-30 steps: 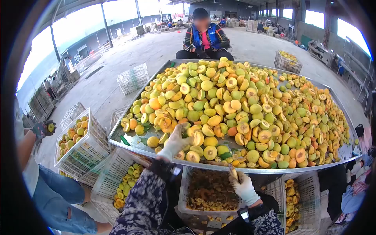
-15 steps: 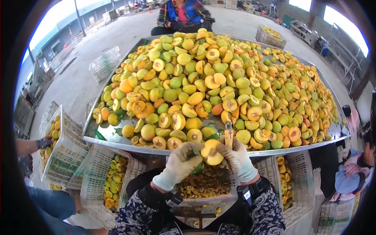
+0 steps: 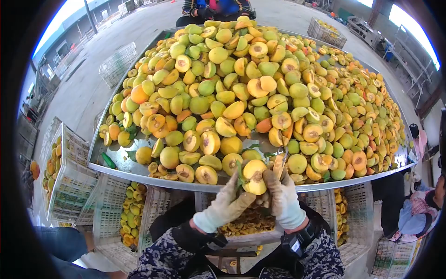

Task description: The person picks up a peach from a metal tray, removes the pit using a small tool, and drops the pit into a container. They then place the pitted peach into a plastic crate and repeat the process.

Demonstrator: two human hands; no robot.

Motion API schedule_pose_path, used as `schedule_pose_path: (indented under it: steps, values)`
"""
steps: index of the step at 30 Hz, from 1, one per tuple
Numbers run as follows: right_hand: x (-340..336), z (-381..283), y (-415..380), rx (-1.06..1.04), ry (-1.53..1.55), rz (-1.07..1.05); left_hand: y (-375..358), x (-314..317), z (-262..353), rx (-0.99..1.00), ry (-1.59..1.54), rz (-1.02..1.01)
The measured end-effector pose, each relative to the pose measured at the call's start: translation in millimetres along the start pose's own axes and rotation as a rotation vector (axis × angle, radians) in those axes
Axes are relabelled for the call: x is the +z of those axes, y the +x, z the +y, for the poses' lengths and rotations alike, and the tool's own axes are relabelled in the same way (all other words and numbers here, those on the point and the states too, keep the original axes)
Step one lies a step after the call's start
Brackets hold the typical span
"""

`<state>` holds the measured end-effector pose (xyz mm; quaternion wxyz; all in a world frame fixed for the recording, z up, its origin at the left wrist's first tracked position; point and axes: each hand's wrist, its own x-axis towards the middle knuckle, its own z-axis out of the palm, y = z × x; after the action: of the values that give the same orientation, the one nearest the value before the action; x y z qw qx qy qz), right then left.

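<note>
A cut yellow peach half (image 3: pixel 254 177) faces up between my two gloved hands, above the tray's near edge. My left hand (image 3: pixel 228 201) holds it from the left and below, fingers closed against its side. A green leaf (image 3: pixel 240 173) shows by those fingertips. My right hand (image 3: pixel 281 195) is wrapped round a small tool with a pale wooden handle (image 3: pixel 278 165) and a thin metal end pointing up. The right thumb also touches the peach half. Just beyond is the heap of peaches (image 3: pixel 223 93), many cut open, on the metal tray (image 3: pixel 139 180).
Below my hands stands a crate of brown-yellow scraps (image 3: pixel 248 227). Crates with peach halves flank my knees, left (image 3: pixel 108 214) and right (image 3: pixel 357 214). A person (image 3: pixel 216 10) sits across the tray; others are at both sides. More crates (image 3: pixel 117 64) stand on the floor.
The peach half has turned in my hands and moved slightly nearer the tray. My left fingers have closed in under it. The view has shifted a little; the person at left has drawn back a hand.
</note>
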<state>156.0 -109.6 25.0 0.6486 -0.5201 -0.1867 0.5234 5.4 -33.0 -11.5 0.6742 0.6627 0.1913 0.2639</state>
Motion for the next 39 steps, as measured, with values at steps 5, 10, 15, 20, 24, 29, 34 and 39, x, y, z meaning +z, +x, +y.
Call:
schedule_pose_path:
  steps: [5,10,15,20,24,29,34,39]
  values:
    - [-2.3,-5.2,-2.6,0.051,-0.184,-0.159,-1.1,-2.3,-2.2,-0.019,-0.771,0.168]
    - [-3.5,-12.8,-18.6,-0.062,-0.529,-0.306,2.9,-33.7,5.8,-0.015,-1.245,-0.042]
    - [8.0,-3.7,-15.2,-0.295,-0.861,-0.408,-1.8,-24.9,-7.6,-0.054,-0.187,0.207]
    - [9.4,3.4,-12.5,-0.35,-0.967,-0.323,-1.2,-15.6,9.4,-0.059,-1.032,0.221]
    - [7.8,19.0,-8.8,-0.477,-1.02,-0.276,-1.5,-12.8,-1.3,-0.02,-1.047,0.203]
    - [5.6,17.2,-13.1,-0.412,-1.078,-0.365,-5.5,-11.0,1.5,0.025,-0.514,0.21]
    - [8.4,16.8,-14.4,-0.405,-1.165,-0.344,-5.6,-25.4,-16.7,0.129,-0.071,0.291]
    - [8.2,23.6,-13.9,-0.397,-1.182,-0.345,-8.0,-47.7,-38.7,-0.248,-0.204,0.227]
